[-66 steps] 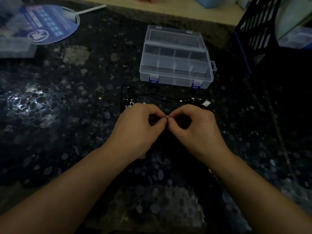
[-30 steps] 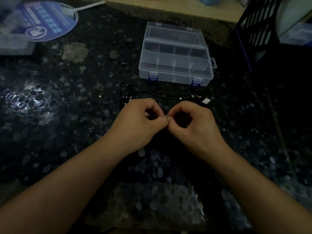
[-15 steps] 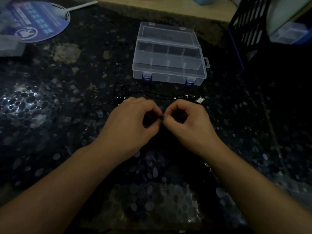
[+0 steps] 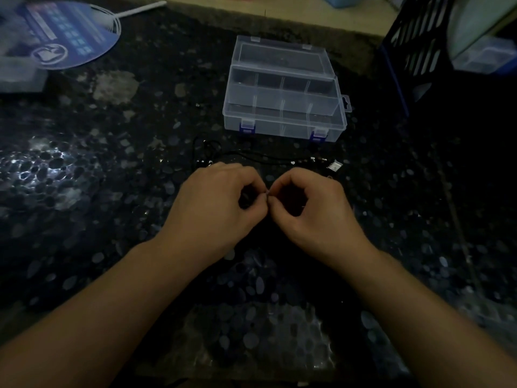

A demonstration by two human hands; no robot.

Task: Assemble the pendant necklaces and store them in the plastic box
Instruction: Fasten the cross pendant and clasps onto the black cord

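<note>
My left hand (image 4: 218,203) and right hand (image 4: 310,205) still pinch a tiny ring (image 4: 268,194) together. Nothing's shifted; the box (image 4: 285,107) at 12 o'clock waits open.

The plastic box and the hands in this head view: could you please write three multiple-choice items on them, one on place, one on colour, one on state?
1. Where does the plastic box stand relative to the hands?
A. On the table beyond them
B. Under the left forearm
C. Inside the blue crate

2. What colour are the box's front latches?
A. Red
B. Blue
C. Yellow

3. What are the left hand and right hand doing?
A. Lying flat and open
B. Lifting the box
C. Pinching a small part between meeting fingertips

Answers:
1 A, the box sits farther up the dark table than both hands.
2 B, both clips show blue against the clear plastic.
3 C, curled fingers of both hands meet at one tiny piece.
</note>
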